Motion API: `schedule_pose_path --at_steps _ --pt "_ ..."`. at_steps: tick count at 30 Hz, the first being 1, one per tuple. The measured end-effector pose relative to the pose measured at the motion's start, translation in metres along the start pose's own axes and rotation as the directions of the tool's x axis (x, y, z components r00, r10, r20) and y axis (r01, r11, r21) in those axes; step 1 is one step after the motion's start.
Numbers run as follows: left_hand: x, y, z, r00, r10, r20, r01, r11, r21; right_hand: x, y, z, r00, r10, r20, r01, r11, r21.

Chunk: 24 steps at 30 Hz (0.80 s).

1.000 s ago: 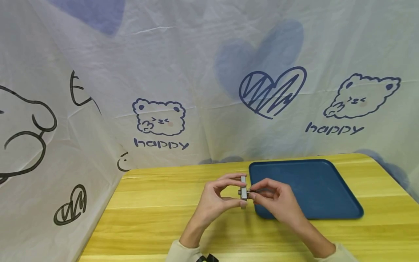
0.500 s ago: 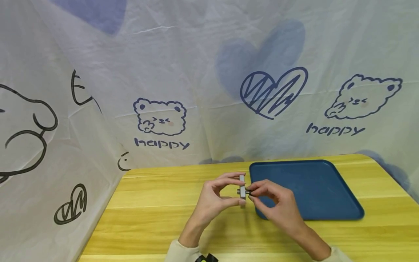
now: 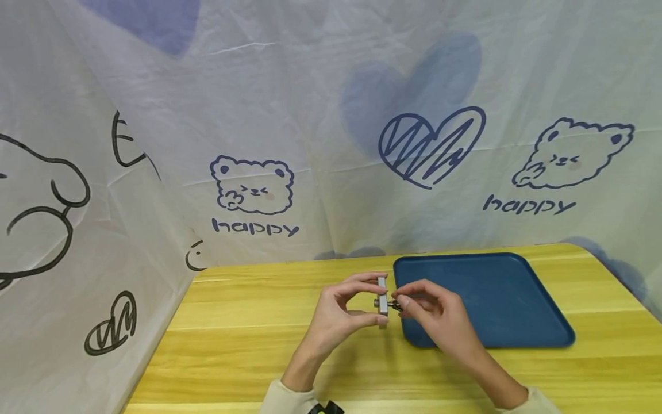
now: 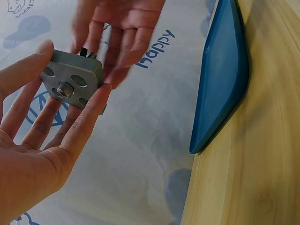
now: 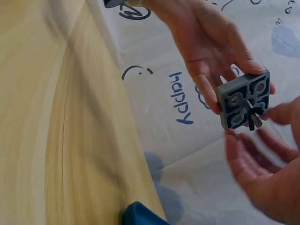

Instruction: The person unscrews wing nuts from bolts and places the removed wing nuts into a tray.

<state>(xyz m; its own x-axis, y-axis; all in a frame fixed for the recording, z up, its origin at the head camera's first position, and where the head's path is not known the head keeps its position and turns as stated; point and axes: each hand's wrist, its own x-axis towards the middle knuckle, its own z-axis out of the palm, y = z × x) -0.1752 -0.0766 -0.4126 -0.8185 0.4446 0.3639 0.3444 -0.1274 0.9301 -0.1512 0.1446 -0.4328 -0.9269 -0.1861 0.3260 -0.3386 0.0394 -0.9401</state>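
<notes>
My left hand (image 3: 341, 310) holds a square grey metal plate (image 3: 382, 296) by its edges, between thumb and fingertips, above the table. Several round holes sit near the plate's corners. A bolt passes through its middle, with the round head (image 4: 64, 89) on the side seen in the left wrist view. On the other side, the bolt's threaded end (image 5: 258, 123) sticks out and carries a black wing nut (image 5: 254, 113). Thumb and fingertips of my right hand (image 3: 439, 313) are at the wing nut, blurred by motion in the right wrist view.
A blue tray (image 3: 517, 299) lies on the wood-grain table (image 3: 248, 345), behind and under the right hand. White cloth (image 3: 320, 115) with drawn bears and hearts hangs at the back and left.
The right thumb and fingers have spread and come together again at the wing nut, whose wings show at a different angle. The left hand and plate have barely shifted.
</notes>
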Motion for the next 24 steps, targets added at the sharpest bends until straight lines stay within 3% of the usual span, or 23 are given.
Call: schedule_pose_path --at_steps 4,7,17,24 --pt "0.0 -0.001 0.001 1.0 -0.02 0.023 0.021 0.999 -0.031 0.002 -0.002 -0.004 0.976 0.213 0.046 -0.215 0.974 0.076" --pt "0.0 -0.002 0.002 0.999 -0.018 0.03 0.019 0.999 -0.032 0.003 -0.001 -0.007 0.953 0.286 0.096 -0.298 0.942 0.153" --pt "0.0 -0.002 0.003 0.999 -0.016 0.052 0.018 0.999 -0.038 0.003 -0.001 -0.012 0.925 0.338 0.172 -0.371 0.903 0.218" --pt "0.0 -0.001 0.004 0.999 -0.031 0.044 0.033 0.999 -0.042 0.003 -0.003 -0.012 0.941 0.309 0.137 -0.333 0.918 0.217"
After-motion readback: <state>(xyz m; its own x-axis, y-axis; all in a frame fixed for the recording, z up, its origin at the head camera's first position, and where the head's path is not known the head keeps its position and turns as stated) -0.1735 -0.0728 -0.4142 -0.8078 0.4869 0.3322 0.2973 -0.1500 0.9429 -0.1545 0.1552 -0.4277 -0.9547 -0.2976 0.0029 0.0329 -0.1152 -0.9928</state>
